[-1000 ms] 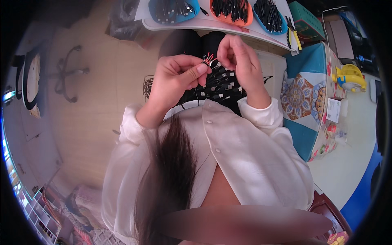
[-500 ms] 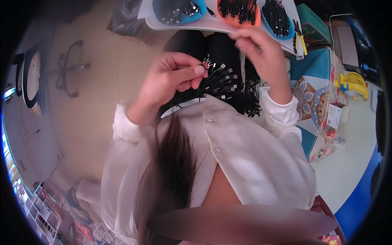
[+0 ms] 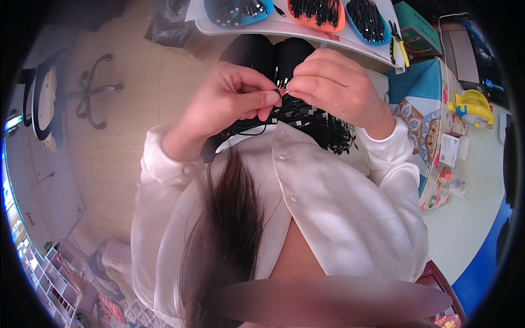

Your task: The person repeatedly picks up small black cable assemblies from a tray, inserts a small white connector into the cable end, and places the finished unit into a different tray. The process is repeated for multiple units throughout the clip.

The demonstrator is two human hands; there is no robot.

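Note:
My left hand [image 3: 229, 101] pinches the ends of a bundle of thin black cables [image 3: 306, 117] between thumb and forefinger; small red and silver tips show at the pinch. My right hand [image 3: 336, 87] meets it from the right, fingertips closed on the same cable ends. The rest of the black cables lies in a tangled heap on my lap, below both hands. My white sleeves and long dark hair fill the lower part of the view.
A white table edge [image 3: 306, 34] runs across the top, carrying a blue tray [image 3: 210, 8], an orange tray [image 3: 339, 24] and another blue tray [image 3: 383, 38], each with several black cables. A patterned box [image 3: 421, 117] and a yellow device [image 3: 473, 106] stand right. A chair base [image 3: 93, 90] is left.
Both hands have come together over my lap; the right hand came down from near the trays to meet the left at the cable ends.

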